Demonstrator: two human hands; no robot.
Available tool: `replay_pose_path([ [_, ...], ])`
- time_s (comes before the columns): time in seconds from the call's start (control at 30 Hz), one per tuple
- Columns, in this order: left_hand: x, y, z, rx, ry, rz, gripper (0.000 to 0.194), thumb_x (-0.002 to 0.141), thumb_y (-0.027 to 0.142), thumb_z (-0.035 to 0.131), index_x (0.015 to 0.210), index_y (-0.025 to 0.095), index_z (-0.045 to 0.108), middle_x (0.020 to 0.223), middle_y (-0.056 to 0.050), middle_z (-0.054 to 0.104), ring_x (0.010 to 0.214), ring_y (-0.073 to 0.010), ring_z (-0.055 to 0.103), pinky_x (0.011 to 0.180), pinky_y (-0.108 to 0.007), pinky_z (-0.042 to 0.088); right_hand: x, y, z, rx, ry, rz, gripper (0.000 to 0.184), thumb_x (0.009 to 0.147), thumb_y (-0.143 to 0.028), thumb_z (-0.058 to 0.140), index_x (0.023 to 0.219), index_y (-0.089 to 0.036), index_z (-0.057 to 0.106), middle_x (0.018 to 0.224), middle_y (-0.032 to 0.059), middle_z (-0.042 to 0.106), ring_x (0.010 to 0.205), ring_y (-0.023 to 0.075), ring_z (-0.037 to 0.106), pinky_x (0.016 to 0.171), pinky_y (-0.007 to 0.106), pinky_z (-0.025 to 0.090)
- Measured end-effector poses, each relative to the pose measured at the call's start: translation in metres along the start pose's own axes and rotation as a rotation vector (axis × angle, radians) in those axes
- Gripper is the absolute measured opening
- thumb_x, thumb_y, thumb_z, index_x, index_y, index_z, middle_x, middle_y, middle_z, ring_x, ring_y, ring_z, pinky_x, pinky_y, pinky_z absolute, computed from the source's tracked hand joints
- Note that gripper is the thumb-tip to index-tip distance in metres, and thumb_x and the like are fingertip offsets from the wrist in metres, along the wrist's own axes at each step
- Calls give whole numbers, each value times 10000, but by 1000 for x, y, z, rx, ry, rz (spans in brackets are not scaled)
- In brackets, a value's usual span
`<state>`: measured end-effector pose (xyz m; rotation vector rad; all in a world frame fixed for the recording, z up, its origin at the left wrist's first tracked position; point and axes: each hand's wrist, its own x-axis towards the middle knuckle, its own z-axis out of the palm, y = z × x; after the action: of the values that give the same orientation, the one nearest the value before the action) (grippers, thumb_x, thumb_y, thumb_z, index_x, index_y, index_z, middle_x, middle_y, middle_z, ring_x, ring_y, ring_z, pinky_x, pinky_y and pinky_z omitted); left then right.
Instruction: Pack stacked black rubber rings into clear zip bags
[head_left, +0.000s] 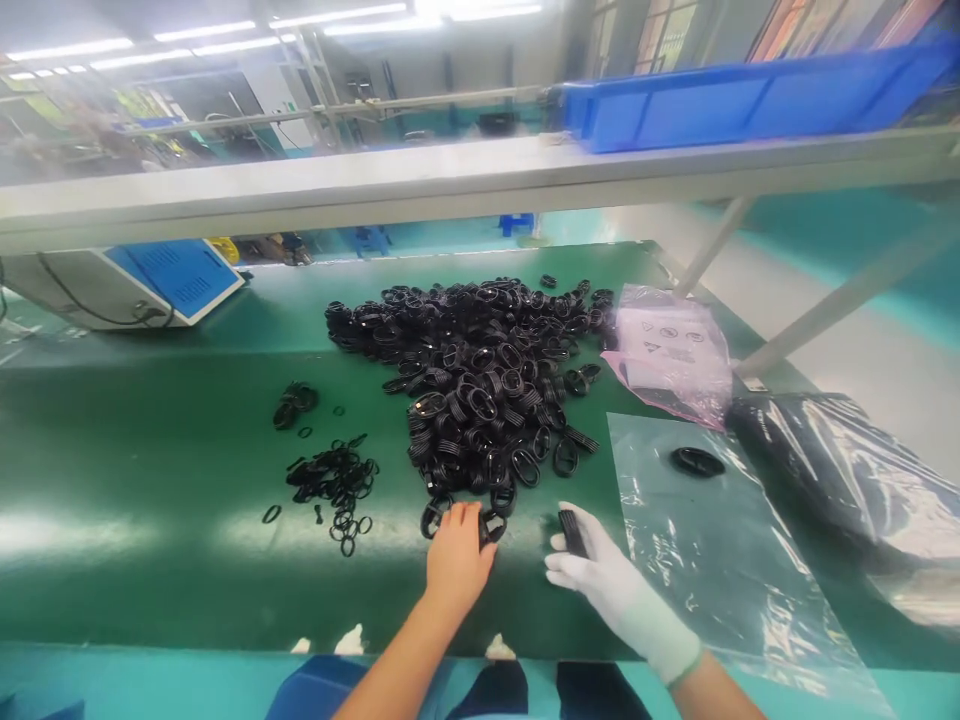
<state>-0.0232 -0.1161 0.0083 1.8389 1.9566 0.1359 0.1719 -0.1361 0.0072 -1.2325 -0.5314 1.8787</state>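
A large heap of black coiled cables (480,390) lies on the green table. My bare left hand (457,545) is at the heap's near edge, its fingers curled over a coiled cable (493,527). To its right, my right hand (596,570) wears a white glove and grips a coiled cable bundle (573,533) between thumb and fingers. Small black bands (337,480) lie loose in a pile left of the heap. One more coil (697,461) rests on a clear plastic bag (675,550) at the right.
A pink plastic bag (671,350) with a printed sheet lies behind the clear one. Packed dark goods in plastic (832,470) stand at the far right. A white shelf (375,190) crosses above the table, bearing a blue bin (750,100). A blue-and-grey machine (142,285) sits back left.
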Motion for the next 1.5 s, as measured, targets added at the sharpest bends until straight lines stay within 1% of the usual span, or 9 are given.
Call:
replay_pose_path([
  [0.23,1,-7,27,206,-158,-21,369,714,252,546,1071,199,470,1094,-64,498,923,-210,551,753,-315,429,10,11,7,85,-35,-6,540,610,-230,667,1069,-278,387,678,-74,444,489,50,398,448,195,304],
  [0.4,-5,-6,24,204,-189,-55,391,706,254,550,1085,207,467,1109,-66,492,922,-210,556,764,-321,425,18,4,0,274,-133,235,419,729,-572,522,968,-240,429,669,-39,474,482,64,404,434,194,250],
  [0.57,-4,-5,11,289,-175,175,773,602,83,587,1287,320,319,1264,-46,417,1131,-258,421,919,-371,352,16,-5,-1,244,-186,244,362,701,-418,607,963,-237,435,713,-26,517,549,79,464,498,207,319],
  [0.67,-4,3,11,355,-259,236,858,556,-39,531,1301,321,304,1211,-62,459,1047,-239,484,872,-345,388,15,-5,-2,-93,-128,155,357,671,-313,612,977,-225,449,761,-10,530,648,113,509,592,252,381],
  [0.83,-6,23,24,393,-275,249,800,562,-24,566,1281,257,354,1171,-104,489,1030,-267,498,850,-376,405,20,5,-7,-1210,189,-132,414,613,-175,547,1026,-176,509,996,90,511,905,231,503,801,370,379],
  [0.93,-3,31,29,392,-261,262,799,564,-24,564,1296,212,347,1176,-128,496,1069,-281,472,885,-396,383,22,13,-9,-1556,261,-194,461,580,-131,544,1040,-162,528,1027,129,526,988,300,468,843,428,352],
  [1.0,-2,31,29,327,-289,237,832,522,-35,580,1288,206,362,1190,-116,496,1075,-276,466,903,-383,376,23,16,-10,-1508,247,-193,451,566,-139,559,1016,-170,540,1013,123,554,1000,305,471,850,438,353],
  [1.17,-2,23,30,-82,-228,200,830,587,122,629,1326,270,283,1282,-16,453,1165,-225,390,989,-328,305,30,19,-19,-729,25,-26,469,594,-298,587,1034,-154,514,934,86,619,844,225,582,701,342,456],
  [1.5,-7,25,52,-206,-223,162,835,561,292,720,1295,345,324,1191,2,513,1081,-231,442,933,-353,317,27,12,-23,-638,50,15,542,602,-334,585,1097,-117,533,790,49,593,610,134,512,477,253,411],
])
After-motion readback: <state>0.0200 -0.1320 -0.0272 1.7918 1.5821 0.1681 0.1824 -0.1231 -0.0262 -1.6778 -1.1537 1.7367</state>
